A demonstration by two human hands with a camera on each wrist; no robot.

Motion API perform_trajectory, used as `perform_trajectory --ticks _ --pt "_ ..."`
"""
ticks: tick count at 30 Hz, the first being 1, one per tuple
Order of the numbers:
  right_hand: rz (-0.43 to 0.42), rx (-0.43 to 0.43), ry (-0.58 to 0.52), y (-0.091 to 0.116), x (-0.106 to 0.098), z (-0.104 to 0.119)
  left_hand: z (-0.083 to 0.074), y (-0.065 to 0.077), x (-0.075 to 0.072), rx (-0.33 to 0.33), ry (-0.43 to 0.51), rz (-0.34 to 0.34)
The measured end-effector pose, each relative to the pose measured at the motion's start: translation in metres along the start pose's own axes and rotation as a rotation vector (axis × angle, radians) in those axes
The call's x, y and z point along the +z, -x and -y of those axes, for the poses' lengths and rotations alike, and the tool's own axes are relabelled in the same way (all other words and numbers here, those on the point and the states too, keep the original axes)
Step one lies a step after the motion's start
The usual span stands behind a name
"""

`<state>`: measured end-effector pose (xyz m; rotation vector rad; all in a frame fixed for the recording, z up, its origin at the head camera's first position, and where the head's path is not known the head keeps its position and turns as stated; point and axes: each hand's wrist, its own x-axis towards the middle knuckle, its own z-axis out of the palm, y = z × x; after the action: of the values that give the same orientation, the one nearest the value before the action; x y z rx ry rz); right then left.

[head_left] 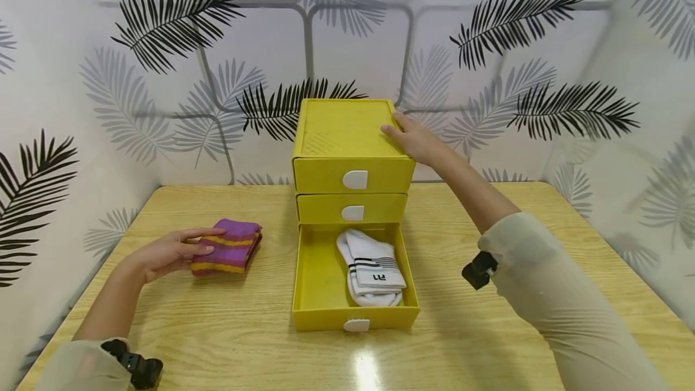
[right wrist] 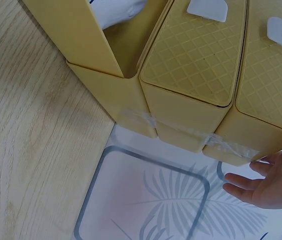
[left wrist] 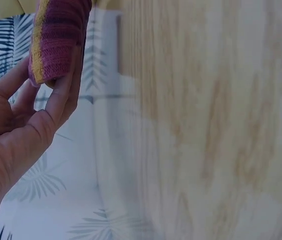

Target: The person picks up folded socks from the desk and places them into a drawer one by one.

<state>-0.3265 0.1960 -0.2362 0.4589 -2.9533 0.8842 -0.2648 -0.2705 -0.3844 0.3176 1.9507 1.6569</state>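
My left hand (head_left: 167, 253) pinches a folded purple knit sock (head_left: 230, 247) with yellow stripes, left of a yellow drawer box (head_left: 347, 131). In the left wrist view the fingers and thumb lie on either side of the sock (left wrist: 56, 45). Whether it touches the table cannot be told. My right hand (head_left: 417, 137) rests on the box's top right edge, with its fingers mostly straight; in the right wrist view several fingers (right wrist: 243, 192) reach along the side. The bottom drawer (head_left: 320, 276) is pulled out, and folded white socks (head_left: 374, 267) with black stripes lie in its right part.
Above the pulled-out drawer, the middle drawer (head_left: 326, 209) and the top drawer (head_left: 320, 175) are closed, each with a white tab handle. The box stands near the back of a wooden table (head_left: 228, 330). Leaf-patterned covering (head_left: 358, 35) surrounds the back and sides.
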Motion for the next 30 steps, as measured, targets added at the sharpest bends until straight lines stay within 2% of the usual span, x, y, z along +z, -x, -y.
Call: perform_trajectory --ticks 6,17,30 --pt "0.006 0.009 -0.003 0.001 0.001 0.001 -0.009 0.005 0.019 0.016 0.010 -0.022" --pt "0.015 0.020 0.004 0.000 0.000 0.000 -0.028 0.015 0.050 0.053 -0.023 0.010" --pt "0.013 0.020 0.011 0.000 0.000 0.000 -0.042 0.019 0.075 0.064 -0.050 0.035"
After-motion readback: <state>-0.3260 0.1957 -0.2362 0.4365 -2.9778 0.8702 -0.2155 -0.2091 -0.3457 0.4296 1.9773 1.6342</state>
